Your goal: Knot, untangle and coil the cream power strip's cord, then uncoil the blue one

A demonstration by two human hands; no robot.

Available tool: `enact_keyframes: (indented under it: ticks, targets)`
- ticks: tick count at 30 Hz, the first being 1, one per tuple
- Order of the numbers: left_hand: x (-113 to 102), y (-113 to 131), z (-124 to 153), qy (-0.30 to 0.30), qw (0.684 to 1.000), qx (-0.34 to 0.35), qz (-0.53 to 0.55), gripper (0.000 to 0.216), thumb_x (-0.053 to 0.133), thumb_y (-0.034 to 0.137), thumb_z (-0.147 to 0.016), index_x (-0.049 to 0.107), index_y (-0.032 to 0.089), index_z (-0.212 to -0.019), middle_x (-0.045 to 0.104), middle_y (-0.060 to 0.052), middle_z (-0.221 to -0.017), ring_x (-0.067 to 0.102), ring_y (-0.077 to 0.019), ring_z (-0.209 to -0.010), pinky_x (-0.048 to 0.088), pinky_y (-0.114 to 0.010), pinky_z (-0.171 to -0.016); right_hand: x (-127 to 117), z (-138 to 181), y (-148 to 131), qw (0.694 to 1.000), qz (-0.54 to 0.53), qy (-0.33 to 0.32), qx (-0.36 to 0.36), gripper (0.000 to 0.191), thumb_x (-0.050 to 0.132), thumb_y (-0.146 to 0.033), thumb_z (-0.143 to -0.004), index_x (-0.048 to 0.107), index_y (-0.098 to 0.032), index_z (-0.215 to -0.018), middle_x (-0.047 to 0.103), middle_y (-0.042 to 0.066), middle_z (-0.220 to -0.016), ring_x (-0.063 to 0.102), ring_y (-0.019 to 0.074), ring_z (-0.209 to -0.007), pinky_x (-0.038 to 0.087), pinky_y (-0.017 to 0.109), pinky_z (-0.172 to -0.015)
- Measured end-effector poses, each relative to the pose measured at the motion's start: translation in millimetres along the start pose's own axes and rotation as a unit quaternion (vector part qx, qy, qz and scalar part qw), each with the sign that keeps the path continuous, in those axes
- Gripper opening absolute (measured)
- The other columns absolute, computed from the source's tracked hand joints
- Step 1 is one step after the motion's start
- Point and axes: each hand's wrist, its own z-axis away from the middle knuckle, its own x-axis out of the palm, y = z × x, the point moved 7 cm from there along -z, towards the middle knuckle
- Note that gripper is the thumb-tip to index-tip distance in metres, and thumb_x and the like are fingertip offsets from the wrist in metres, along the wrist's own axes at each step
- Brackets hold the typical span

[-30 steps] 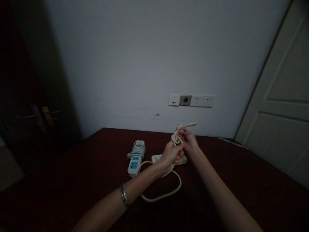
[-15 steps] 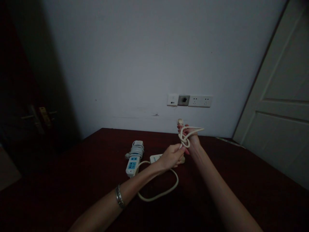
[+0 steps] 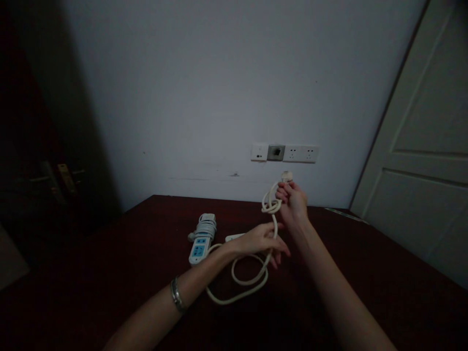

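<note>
Head view: the right hand [image 3: 295, 202] grips the plug [image 3: 287, 176] in closed fingers, raised above the bench [image 3: 171, 219]. The left hand [image 3: 260, 240] has fingers loosely spread at the knotted cord [image 3: 271, 210]. A blue-faced power strip [image 3: 198, 251] lies toward the far left corner.

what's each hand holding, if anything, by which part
The right hand holds the cream cord at its plug end; the left hand is open, the cord running across it.
</note>
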Motion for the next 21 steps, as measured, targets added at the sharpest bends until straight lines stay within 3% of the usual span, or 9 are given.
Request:
enact_keyframes:
  ticks: [3, 6, 11, 15, 18, 21]
  targets:
    - [-23.5, 15.6, 1.1, 0.056, 0.982, 0.056, 0.171, 0.047, 0.067, 0.024, -0.065, 0.046, 0.015, -0.106, 0.059, -0.006, -0.09, 0.062, -0.0188, -0.069, 0.051, -0.037, -0.064, 18.0, 12.0, 0.2, 0.998, -0.026, -0.046, -0.032, 0.025, 0.053, -0.002, -0.062, 0.039, -0.02, -0.073, 0.05, -0.006, -0.058, 0.032, 0.0016, -0.04, 0.024, 0.01, -0.036]
    - [-44.4, 21.6, 2.4, 0.113, 0.954, 0.077, 0.266, 0.031, 0.058, 0.039, -0.074, 0.053, 0.013, -0.09, 0.059, -0.007, -0.084, 0.062, -0.0194, -0.071, 0.052, -0.04, -0.069, 30.4, 22.0, 8.7, 0.996, -0.027, -0.08, -0.028, 0.024, 0.056, -0.005, -0.063, 0.04, -0.02, -0.073, 0.05, -0.006, -0.059, 0.032, 0.0016, -0.04, 0.024, 0.012, -0.037]
    - [-74.8, 21.2, 4.5, 0.227, 0.952, 0.091, 0.182, 0.02, 0.057, 0.031, -0.077, 0.058, 0.013, -0.086, 0.058, -0.002, -0.072, 0.055, -0.011, -0.052, 0.053, -0.031, -0.055, 46.0, 36.7, 25.3, 0.991, 0.026, -0.134, -0.004, 0.023, 0.061, -0.012, -0.066, 0.04, -0.02, -0.072, 0.053, -0.005, -0.06, 0.034, 0.0024, -0.04, 0.026, 0.013, -0.037]
    - [-88.5, 21.4, 7.5, 0.274, 0.95, 0.082, 0.127, 0.018, 0.049, 0.027, -0.079, 0.059, 0.011, -0.078, 0.057, -0.002, -0.064, 0.052, -0.0095, -0.046, 0.052, -0.029, -0.054, 52.3, 41.7, 27.0, 0.984, 0.061, -0.167, -0.009, 0.025, 0.062, -0.015, -0.066, 0.04, -0.021, -0.075, 0.056, -0.004, -0.061, 0.037, 0.0039, -0.04, 0.029, 0.015, -0.038]
    - [-89.4, 29.6, 11.2, 0.26, 0.943, 0.11, 0.174, 0.013, 0.047, 0.024, -0.081, 0.055, 0.014, -0.078, 0.058, -0.002, -0.064, 0.055, -0.0108, -0.052, 0.052, -0.032, -0.061, 44.4, 34.5, 24.9, 0.988, 0.065, -0.143, -0.01, 0.025, 0.062, -0.014, -0.066, 0.04, -0.021, -0.077, 0.057, -0.003, -0.061, 0.038, 0.0042, -0.04, 0.029, 0.015, -0.037]
    - [-79.3, 39.5, 12.9, 0.184, 0.941, 0.134, 0.251, 0.015, 0.049, 0.031, -0.084, 0.052, 0.017, -0.08, 0.061, -0.004, -0.072, 0.061, -0.0154, -0.066, 0.05, -0.035, -0.07, 26.3, 21.9, 25.0, 0.996, 0.052, -0.074, 0.003, 0.022, 0.059, -0.01, -0.066, 0.041, -0.019, -0.074, 0.057, -0.002, -0.058, 0.033, 0.0024, -0.039, 0.026, 0.012, -0.035]
